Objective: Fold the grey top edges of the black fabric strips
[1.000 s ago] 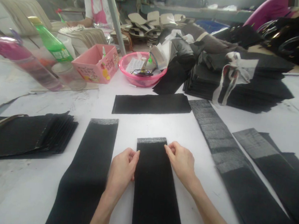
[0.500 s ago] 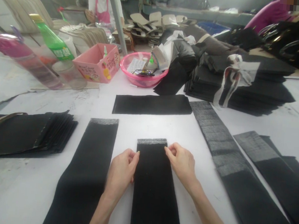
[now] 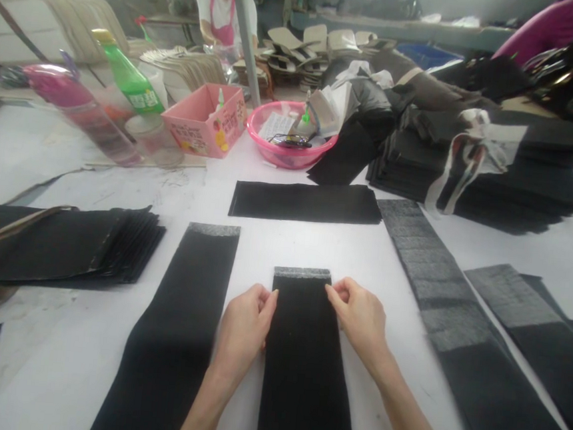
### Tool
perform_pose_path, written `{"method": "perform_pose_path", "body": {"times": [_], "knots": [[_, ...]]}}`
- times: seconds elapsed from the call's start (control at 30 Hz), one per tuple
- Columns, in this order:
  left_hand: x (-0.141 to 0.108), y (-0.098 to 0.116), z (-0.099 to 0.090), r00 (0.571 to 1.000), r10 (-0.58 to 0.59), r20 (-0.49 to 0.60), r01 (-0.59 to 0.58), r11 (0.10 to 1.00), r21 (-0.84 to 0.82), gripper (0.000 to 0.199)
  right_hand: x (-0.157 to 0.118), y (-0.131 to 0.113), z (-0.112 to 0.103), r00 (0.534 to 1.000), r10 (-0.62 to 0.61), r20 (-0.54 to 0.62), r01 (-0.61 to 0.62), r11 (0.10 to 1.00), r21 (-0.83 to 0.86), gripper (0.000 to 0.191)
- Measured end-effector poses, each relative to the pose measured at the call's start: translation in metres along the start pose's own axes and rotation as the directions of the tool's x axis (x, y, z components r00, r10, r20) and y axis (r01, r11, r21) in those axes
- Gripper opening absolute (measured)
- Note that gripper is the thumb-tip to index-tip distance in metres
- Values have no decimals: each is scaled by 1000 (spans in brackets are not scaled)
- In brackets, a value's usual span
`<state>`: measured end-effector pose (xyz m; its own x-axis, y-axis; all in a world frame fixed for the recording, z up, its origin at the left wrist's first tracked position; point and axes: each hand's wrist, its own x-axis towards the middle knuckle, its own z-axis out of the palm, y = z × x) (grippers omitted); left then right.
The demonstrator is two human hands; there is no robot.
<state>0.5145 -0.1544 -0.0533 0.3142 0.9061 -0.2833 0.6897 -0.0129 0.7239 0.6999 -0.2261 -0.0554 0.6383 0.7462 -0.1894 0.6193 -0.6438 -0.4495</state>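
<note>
A long black fabric strip (image 3: 303,364) with a grey speckled band across its far end lies in front of me on the white table (image 3: 274,244). My left hand (image 3: 247,325) pinches its left edge between thumb and fingers, just below the band. On the opposite edge, slightly higher, my right hand (image 3: 358,311) has the strip pinched the same way. Left of my left hand lies a second black strip (image 3: 182,319) with a similar grey end. Beyond both is a short black piece (image 3: 305,202) lying crosswise.
Overlapping grey-ended strips (image 3: 458,317) lie at right, a black stack (image 3: 53,245) at left. Farther back are a pink basin (image 3: 289,154), a pink box (image 3: 207,124), bottles (image 3: 128,71) and a tied black stack (image 3: 486,165). A person in a pink apron (image 3: 223,19) is behind.
The whole scene has shifted a little to the right in view as the camera turned left. Both hands keep their pinch on the strip, which has hardly moved on the table.
</note>
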Motion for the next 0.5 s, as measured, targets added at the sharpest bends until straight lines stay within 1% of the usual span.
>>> {"method": "perform_pose_path", "body": {"times": [0.27, 0.5], "knots": [[1, -10, 4, 999, 33, -26, -33, 999, -6, 37, 0, -1, -1, 1000, 4, 5, -4, 1000, -5, 23], [2, -8, 3, 999, 41, -36, -40, 999, 29, 37, 0, -2, 0, 1000, 15, 12, -15, 1000, -6, 24]]}}
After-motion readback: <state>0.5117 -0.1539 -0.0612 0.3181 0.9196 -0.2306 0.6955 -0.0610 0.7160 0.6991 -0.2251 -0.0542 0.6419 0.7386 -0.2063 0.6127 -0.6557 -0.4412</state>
